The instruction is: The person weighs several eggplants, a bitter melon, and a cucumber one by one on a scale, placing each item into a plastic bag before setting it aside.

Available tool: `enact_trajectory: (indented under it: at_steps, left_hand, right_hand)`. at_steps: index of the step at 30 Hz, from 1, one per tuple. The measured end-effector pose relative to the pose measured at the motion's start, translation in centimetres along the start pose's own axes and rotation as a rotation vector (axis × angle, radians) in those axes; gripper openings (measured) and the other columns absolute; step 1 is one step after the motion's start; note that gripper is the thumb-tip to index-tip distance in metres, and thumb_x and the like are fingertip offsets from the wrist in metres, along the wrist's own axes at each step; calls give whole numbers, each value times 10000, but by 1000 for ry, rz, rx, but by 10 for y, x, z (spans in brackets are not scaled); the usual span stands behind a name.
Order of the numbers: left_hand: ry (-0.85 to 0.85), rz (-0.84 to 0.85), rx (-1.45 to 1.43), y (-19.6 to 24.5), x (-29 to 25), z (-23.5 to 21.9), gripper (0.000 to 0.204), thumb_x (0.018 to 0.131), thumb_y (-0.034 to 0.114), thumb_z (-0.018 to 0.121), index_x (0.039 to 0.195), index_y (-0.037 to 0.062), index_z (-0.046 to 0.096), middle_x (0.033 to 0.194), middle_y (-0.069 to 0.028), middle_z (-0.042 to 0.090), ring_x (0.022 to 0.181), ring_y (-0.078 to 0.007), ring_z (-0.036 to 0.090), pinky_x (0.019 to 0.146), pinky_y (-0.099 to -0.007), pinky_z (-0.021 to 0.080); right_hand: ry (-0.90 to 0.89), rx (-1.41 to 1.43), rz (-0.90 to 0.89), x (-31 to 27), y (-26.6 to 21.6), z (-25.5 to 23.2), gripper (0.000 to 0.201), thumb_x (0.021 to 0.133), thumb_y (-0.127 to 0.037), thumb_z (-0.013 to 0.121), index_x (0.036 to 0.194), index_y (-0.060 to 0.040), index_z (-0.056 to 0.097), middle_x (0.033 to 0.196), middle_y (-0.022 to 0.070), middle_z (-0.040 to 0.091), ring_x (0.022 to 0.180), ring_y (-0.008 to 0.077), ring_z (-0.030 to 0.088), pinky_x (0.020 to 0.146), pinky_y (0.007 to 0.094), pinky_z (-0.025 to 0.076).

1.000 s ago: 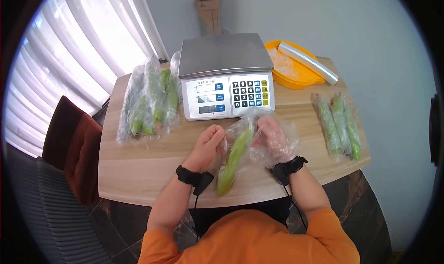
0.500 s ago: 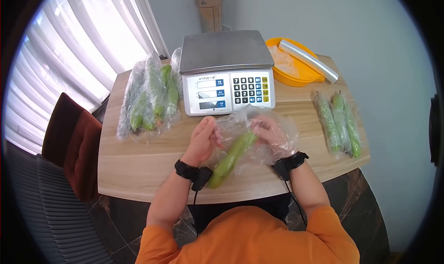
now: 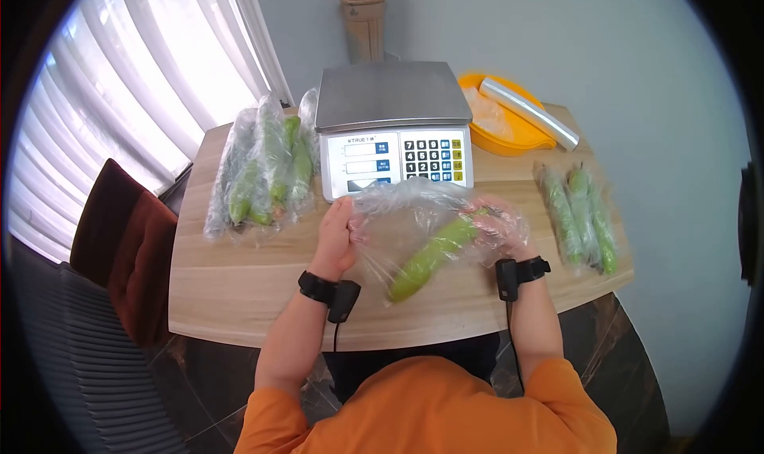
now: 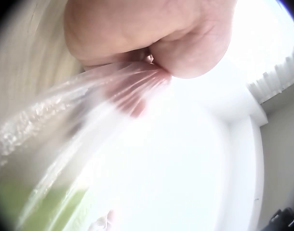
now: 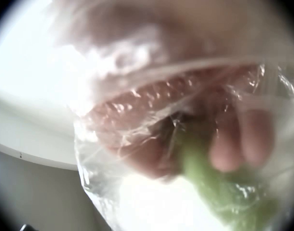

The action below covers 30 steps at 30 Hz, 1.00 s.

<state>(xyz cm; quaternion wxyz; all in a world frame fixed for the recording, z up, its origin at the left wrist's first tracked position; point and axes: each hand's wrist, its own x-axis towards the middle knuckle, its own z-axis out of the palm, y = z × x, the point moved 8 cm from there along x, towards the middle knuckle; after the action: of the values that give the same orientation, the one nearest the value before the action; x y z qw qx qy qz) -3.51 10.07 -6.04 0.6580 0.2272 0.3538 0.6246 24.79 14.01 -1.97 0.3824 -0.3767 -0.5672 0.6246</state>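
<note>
A long, smooth green vegetable (image 3: 434, 259) slants over the near part of the table, its thicker end toward the person. My right hand (image 3: 501, 227) grips its upper end, with a clear plastic bag (image 3: 394, 207) covering the hand. Curled fingers (image 5: 226, 149) show through the film around the stalk end in the right wrist view. My left hand (image 3: 336, 235) pinches the opposite edge of the bag. From that pinch the film (image 4: 65, 139) runs taut in folds, and the vegetable shows green behind it in the left wrist view.
A weighing scale (image 3: 394, 96) stands behind the hands. Bagged green vegetables lie left (image 3: 267, 171) and right (image 3: 579, 219) on the wooden table (image 3: 231, 295). A yellow basin (image 3: 505, 144) holding plastic film and a roll (image 3: 529, 112) sits at the back right.
The hands have moved apart, stretching the bag between them. The vegetable has swung to a flatter slant and shifted right with the right hand.
</note>
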Motion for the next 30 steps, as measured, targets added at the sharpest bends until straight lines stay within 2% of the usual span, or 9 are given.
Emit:
enact_trajectory:
  at_steps: [4,7,11,15,17,20,23,26,30]
  left_hand:
    - [20,1,-116,0,1,2,147,997,256,480,991,118,530,673,61,443,513,-45,395,455,-224,378]
    - [38,45,-140,5,4,-5,146,998,250,477,966,115,525,683,56,459,507,-43,394,444,-219,366]
    - [107,118,-110,19,1,-12,137,990,243,498,941,117,521,689,47,469,499,-39,397,420,-214,344]
    - [67,125,236,17,-2,3,149,954,252,563,976,107,535,676,57,474,506,-35,403,415,-208,338]
    - [-16,31,360,12,-13,24,187,932,258,597,990,84,555,683,58,499,521,-31,422,423,-202,346]
    - [-216,-154,888,-5,-24,41,190,917,211,615,1039,66,599,806,26,619,624,-18,505,485,-196,396]
    - [-413,-151,898,-28,-23,40,208,893,187,647,1036,38,621,889,-3,657,688,-25,535,541,-191,422]
    - [-378,-187,843,-33,-18,29,205,878,185,664,1017,40,631,861,13,645,688,-31,533,571,-191,431]
    - [-361,-188,852,-30,-16,27,181,876,170,655,990,32,631,826,25,627,693,-32,528,581,-198,435]
  right_hand:
    - [141,122,-129,-22,-6,-55,258,806,-112,689,1049,-60,620,997,33,637,838,122,596,618,244,499]
    - [267,295,-221,-50,-29,-80,222,817,-105,654,1030,-62,611,952,52,643,753,135,609,528,230,479]
    - [524,394,-277,-93,-36,-140,146,837,-129,604,969,-68,597,854,75,629,548,114,532,438,224,413]
    - [739,477,-408,-130,-48,-193,121,850,-154,564,929,-63,578,804,81,610,460,96,445,410,222,369]
    - [756,550,-479,-138,-62,-200,117,851,-149,533,901,-49,569,793,82,605,464,97,432,412,226,357]
    - [812,646,-573,-140,-81,-204,116,854,-141,516,878,-44,575,780,76,599,468,103,422,415,226,349]
    - [811,781,-609,-126,-100,-191,101,877,-133,504,840,-58,561,749,48,578,459,104,403,412,220,325]
    - [777,869,-626,-104,-111,-186,90,879,-129,513,826,-67,551,726,38,565,472,101,394,417,217,315]
    - [794,854,-486,-54,-117,-166,83,883,-134,544,826,-75,545,707,30,559,486,109,405,462,233,354]
